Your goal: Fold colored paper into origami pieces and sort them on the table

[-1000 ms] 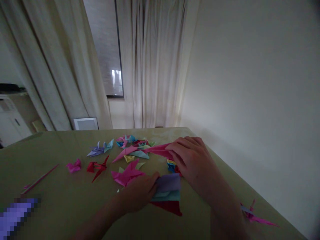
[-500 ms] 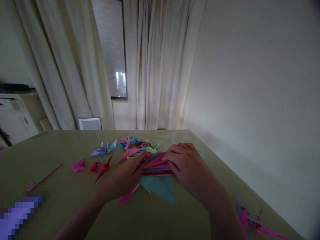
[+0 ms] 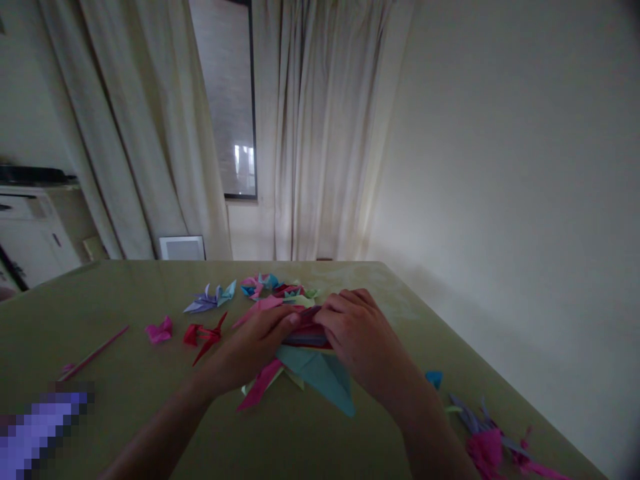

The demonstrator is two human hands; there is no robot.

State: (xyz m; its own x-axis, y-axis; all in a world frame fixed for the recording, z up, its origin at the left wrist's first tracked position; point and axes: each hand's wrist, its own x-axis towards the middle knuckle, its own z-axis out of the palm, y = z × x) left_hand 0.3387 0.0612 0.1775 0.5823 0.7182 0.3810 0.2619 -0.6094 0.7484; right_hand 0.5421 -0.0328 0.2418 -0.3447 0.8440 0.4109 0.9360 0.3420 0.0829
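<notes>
Near the middle of the table, a stack of folded coloured papers (image 3: 311, 335) in pink, purple and red lies between my hands. My left hand (image 3: 263, 340) closes on its left end, with the thumb on top. The right end is gripped by my right hand (image 3: 350, 330), fingers curled over the far side and partly hidden. Below the stack, a teal folded paper (image 3: 323, 373) sticks out toward me. A pink paper point (image 3: 261, 385) and pale green pieces show beside it. Just beyond my left hand lies another pink folded paper (image 3: 260, 307).
A pile of origami pieces (image 3: 280, 287) sits at the back. To the left lie a lilac and light-blue piece (image 3: 210, 298), a red origami crane (image 3: 205, 335), a pink piece (image 3: 159, 331) and a thin pink strip (image 3: 97, 352). More folded pieces (image 3: 487, 443) lie near the right edge.
My right hand has shifted slightly left and its fingers have curled further over the stack, covering more of the pink and purple papers. The view has shifted a little.
</notes>
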